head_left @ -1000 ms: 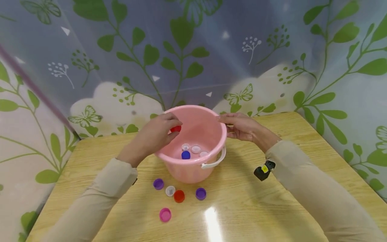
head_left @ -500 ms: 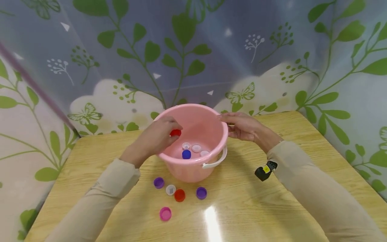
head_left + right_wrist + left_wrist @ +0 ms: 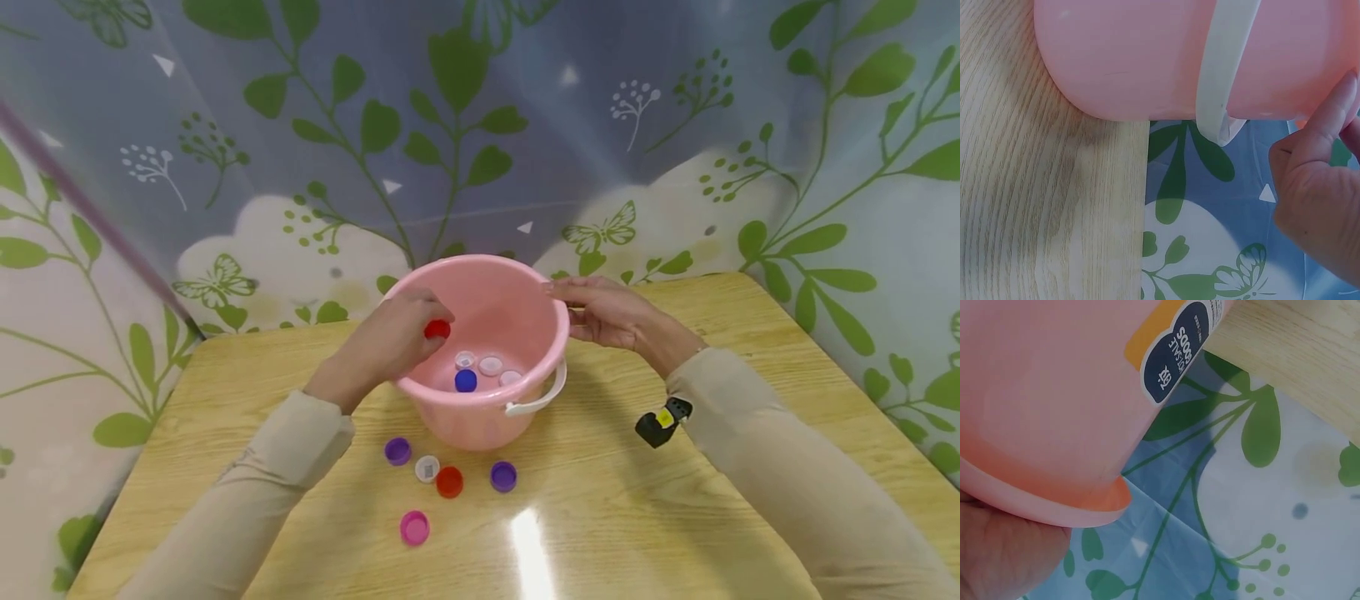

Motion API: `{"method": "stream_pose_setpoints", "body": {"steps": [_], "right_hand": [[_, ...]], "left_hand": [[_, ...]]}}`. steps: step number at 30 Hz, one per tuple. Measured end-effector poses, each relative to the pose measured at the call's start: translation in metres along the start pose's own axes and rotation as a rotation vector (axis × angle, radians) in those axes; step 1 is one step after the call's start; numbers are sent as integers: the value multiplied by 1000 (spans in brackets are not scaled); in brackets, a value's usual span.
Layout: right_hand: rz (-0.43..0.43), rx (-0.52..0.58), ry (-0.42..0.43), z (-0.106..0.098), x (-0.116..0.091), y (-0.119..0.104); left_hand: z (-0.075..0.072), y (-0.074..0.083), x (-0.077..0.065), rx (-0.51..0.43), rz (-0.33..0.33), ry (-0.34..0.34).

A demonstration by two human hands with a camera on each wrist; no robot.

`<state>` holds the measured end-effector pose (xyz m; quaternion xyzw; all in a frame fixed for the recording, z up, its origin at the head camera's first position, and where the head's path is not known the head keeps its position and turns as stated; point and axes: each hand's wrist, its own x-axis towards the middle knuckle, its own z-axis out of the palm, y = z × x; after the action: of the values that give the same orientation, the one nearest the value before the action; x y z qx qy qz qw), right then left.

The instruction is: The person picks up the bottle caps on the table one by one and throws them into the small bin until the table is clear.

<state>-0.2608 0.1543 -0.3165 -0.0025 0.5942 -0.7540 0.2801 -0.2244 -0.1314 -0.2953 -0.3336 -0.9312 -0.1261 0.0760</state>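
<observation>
My left hand [image 3: 386, 342] reaches over the left rim of a pink plastic bucket [image 3: 468, 421]. Its fingers and thumb pinch a red bottle cap [image 3: 437, 330] inside the opening. My right hand [image 3: 611, 312] grips the bucket's rim at the right, with fingers along the outer wall. On the bucket's floor lie a blue cap [image 3: 466, 381] and several white caps [image 3: 491, 367]. In the left wrist view the rim hides most of the left hand [image 3: 1007, 556], and the red cap does not show. The right hand [image 3: 1322, 187] touches the bucket's side in the right wrist view.
On the wooden table [image 3: 637, 500], before the bucket, lie two purple caps [image 3: 503, 477], a white cap [image 3: 427, 468], a red cap [image 3: 449, 482] and a pink cap [image 3: 415, 527]. The bucket's white handle [image 3: 538, 400] hangs down. Printed fabric [image 3: 300, 167] stands behind the table.
My left hand has dipped slightly lower into the bucket with the red cap. The right hand stays at the rim; the head view has shifted a little.
</observation>
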Motion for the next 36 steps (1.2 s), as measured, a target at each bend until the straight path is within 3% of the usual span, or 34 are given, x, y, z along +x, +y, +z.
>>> {"method": "stream_pose_setpoints", "body": {"steps": [6, 15, 25, 31, 36], "right_hand": [[2, -12, -5, -1, 0, 0], [12, 12, -7, 0, 0, -1], [3, 13, -8, -2, -1, 0], [9, 20, -3, -1, 1, 0], [11, 26, -6, -1, 1, 0]], "left_hand": [[0, 1, 1, 14, -51, -35], [-1, 1, 1, 19, -71, -67], [0, 0, 0, -13, -40, -20], [1, -1, -3, 4, -6, 88], [5, -3, -11, 35, -14, 343]]}}
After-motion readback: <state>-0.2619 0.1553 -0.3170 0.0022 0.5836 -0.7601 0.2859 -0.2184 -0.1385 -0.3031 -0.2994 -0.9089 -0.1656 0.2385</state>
